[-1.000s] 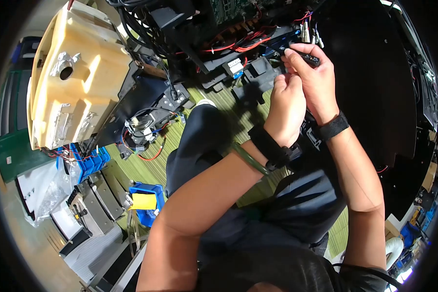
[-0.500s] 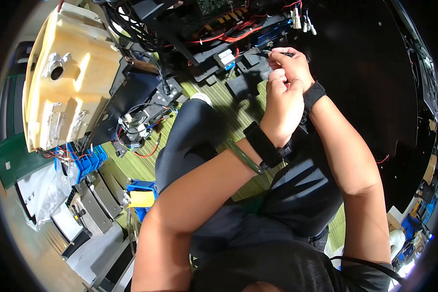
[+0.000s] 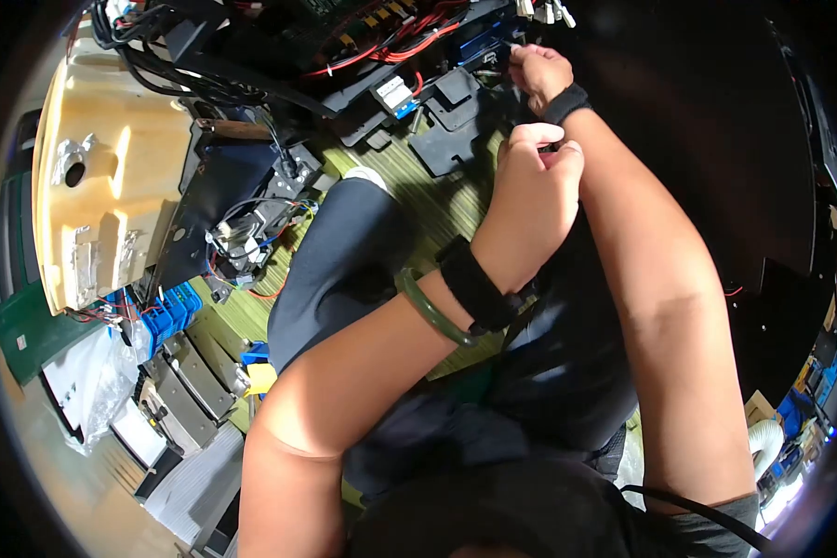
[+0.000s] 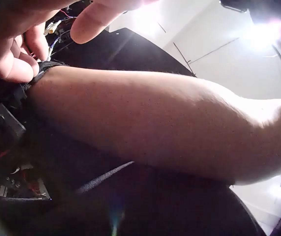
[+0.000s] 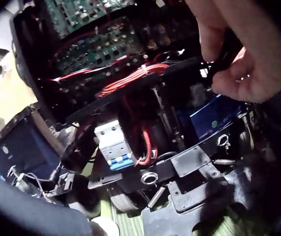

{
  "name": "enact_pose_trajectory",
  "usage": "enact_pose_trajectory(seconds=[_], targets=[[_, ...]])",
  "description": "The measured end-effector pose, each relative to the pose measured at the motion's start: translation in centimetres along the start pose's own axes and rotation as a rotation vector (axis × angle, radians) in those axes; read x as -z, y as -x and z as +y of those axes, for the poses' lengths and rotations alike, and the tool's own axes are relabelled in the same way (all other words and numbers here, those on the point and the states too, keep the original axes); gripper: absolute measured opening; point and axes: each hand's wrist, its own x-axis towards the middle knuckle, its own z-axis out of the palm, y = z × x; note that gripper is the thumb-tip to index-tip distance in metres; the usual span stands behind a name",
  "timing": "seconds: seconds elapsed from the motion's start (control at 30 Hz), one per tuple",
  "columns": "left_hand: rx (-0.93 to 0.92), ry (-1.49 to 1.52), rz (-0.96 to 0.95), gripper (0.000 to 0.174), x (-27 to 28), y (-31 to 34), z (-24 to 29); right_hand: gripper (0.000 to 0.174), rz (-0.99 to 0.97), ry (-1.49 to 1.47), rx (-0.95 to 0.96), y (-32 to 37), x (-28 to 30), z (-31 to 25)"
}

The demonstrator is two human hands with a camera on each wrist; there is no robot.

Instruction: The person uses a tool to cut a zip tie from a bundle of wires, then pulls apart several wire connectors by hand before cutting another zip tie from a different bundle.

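Note:
In the head view my right hand reaches to the front edge of an opened black machine. Its fingers pinch a slim, dark screwdriver, largely hidden by the hand, with the thin tip pointing at a blue part. In the right wrist view the same hand hovers over the blue module. Close behind, my left hand has loosely curled fingers with nothing visible in them. The left wrist view puts its fingertips right at the black strap on my right wrist.
A white breaker with blue levers sits on the machine's front, below bundled red wires and green circuit boards. White connectors hang nearby. A black panel stands right; a cream shell stands left.
My right hand has moved forward, away from my body, with the screwdriver. The left hand has separated from it and now lies behind, near the right wrist. The head view has shifted slightly.

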Motion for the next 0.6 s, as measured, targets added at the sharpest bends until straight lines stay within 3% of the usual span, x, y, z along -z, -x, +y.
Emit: enact_pose_trajectory(seconds=[0.2, 0.27, 0.3, 0.4, 0.5, 0.53, 0.6], targets=[[-0.009, 0.115, 0.048, 0.023, 1.4, 0.2, 2.3, 0.014, -0.026, 0.160, 0.010, -3.2, -0.4, 0.5], [-0.091, 0.164, 0.083, 0.021, 2.2, 0.0, 2.8, 0.015, 0.002, 0.185, 0.033, -4.0, -1.3, 1.5], [-0.066, 0.149, 0.066, 0.020, 2.8, 0.2, 3.4, 0.016, 0.054, 0.263, 0.077, -4.3, -2.1, 2.0], [-0.256, -0.083, 0.028, 0.018, 4.2, 0.0, 4.1, 0.025, 0.141, 0.433, 0.213, -3.9, -3.7, 3.0], [-0.142, -0.171, -0.074, 0.017, 6.8, -1.6, 4.2, 0.024, 0.268, 0.411, 0.295, -1.0, -3.7, 2.4], [-0.239, -0.123, -0.108, 0.016, 7.9, -2.8, 3.1, 0.025, 0.306, 0.399, 0.292, -0.7, -3.6, 2.5], [-0.100, -0.046, -0.009, 0.016, 9.8, -4.4, 1.4, 0.026, 0.328, 0.381, 0.304, -0.6, -3.1, 2.9]])
